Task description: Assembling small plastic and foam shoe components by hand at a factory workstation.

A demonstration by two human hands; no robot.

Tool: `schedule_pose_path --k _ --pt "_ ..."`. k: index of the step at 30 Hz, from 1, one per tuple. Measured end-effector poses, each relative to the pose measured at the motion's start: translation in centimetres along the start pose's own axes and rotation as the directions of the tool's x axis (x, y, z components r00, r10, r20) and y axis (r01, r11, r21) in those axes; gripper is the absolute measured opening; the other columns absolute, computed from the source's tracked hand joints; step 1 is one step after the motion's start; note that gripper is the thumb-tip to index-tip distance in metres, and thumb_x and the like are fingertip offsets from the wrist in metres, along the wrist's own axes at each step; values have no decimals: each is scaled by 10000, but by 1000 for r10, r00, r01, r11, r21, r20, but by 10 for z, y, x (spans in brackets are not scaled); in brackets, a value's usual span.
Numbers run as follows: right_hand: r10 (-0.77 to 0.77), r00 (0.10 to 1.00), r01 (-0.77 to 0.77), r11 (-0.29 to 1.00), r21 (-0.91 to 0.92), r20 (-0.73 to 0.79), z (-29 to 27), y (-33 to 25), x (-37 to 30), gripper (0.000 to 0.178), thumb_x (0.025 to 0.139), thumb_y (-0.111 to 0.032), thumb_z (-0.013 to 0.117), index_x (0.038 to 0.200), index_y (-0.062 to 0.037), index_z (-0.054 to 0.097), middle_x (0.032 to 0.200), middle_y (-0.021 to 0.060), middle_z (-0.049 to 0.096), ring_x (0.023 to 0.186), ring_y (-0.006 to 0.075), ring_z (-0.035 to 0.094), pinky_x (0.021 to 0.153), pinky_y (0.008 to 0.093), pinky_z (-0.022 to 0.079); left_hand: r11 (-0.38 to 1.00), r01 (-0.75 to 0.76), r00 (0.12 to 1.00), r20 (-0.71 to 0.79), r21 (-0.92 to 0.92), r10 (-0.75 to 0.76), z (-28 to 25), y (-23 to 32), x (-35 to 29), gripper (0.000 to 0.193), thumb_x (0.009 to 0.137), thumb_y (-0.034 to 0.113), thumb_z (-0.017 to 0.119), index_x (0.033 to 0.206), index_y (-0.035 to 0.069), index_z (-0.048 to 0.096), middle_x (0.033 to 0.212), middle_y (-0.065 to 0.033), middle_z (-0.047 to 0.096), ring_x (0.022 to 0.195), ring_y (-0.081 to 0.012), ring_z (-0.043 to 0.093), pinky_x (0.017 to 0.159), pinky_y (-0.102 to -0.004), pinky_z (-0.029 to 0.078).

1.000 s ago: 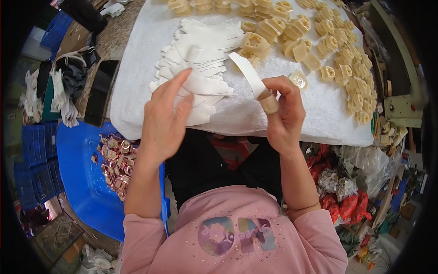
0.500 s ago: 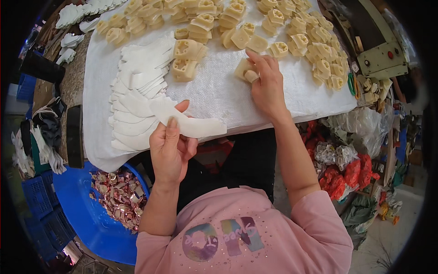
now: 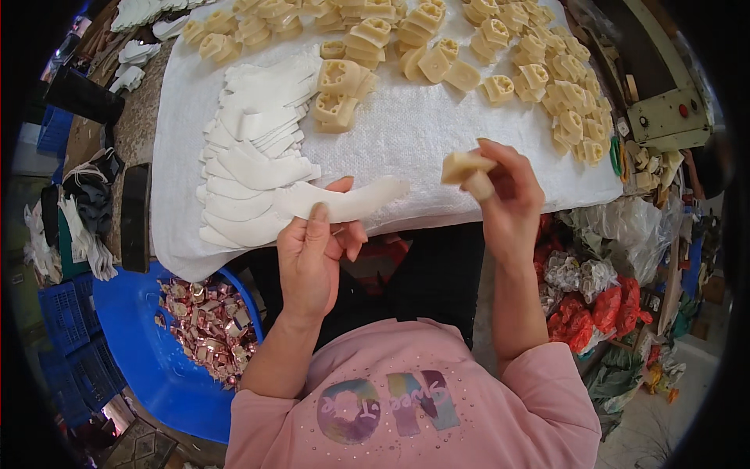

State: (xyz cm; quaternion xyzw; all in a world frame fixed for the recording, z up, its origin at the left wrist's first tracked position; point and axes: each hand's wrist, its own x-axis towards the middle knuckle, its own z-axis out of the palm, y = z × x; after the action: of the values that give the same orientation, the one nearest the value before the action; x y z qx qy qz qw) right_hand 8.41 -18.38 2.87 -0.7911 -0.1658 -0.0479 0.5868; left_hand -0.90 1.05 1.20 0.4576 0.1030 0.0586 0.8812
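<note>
My left hand (image 3: 311,254) pinches a curved white strip (image 3: 355,202) between thumb and fingers, over the table's near edge. The strip's free end points right and is slightly blurred. Raised above the cloth, my right hand (image 3: 516,199) grips a cream-coloured moulded piece (image 3: 461,166) by its edge, with a pale cover on the thumb tip. A gap separates the piece from the strip. Just beyond my left hand lies a fanned pile of white strips (image 3: 250,168). Cream moulded pieces with hollow, patterned faces (image 3: 344,78) sit beside that pile.
More cream pieces (image 3: 566,98) crowd the far and right parts of the white cloth (image 3: 406,117). A blue tub (image 3: 148,367) of shiny pinkish scraps stands at lower left. Red plastic bags (image 3: 605,309) lie at right, below a pale green machine (image 3: 668,117).
My right hand has lifted the cream piece off the cloth and drawn it nearer and to the right. My left hand still holds the white strip, its free end now tilted upward. The view has shifted slightly.
</note>
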Motion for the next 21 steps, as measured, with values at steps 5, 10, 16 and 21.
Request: schedule_pose_path --k 5,10,16,21 --pt "-447 893 436 889 141 54 32 -25 -21 343 750 44 648 1065 -36 542 1006 132 581 859 236 596 715 306 492 990 -110 994 36 93 107 10 -8 -3 379 976 205 362 1199 -83 465 1086 -153 561 892 -147 535 772 -292 442" --pt "-580 814 568 789 234 -21 56 -15 -23 442 692 136 593 1078 -74 540 1017 135 568 866 292 569 700 342 481 998 -48 994 97 -38 52 26 6 -11 377 984 196 351 1198 -88 475 1176 -150 535 907 -119 537 804 -245 439" --pt "-639 769 628 759 174 11 57 -13 -22 497 649 148 591 1090 -75 534 1012 126 574 840 281 555 715 352 462 999 -34 994 106 26 31 18 8 -16 381 962 172 376 1195 -121 446 1186 -194 522 1069 -221 543 927 -341 435" --pt "-634 774 628 766 138 0 58 -12 -23 505 641 140 599 1093 -73 526 1004 127 581 832 290 551 723 355 462 997 -65 991 119 30 61 23 8 -20 395 966 173 365 1201 -137 434 1224 -211 495 1093 -230 530 939 -345 430"
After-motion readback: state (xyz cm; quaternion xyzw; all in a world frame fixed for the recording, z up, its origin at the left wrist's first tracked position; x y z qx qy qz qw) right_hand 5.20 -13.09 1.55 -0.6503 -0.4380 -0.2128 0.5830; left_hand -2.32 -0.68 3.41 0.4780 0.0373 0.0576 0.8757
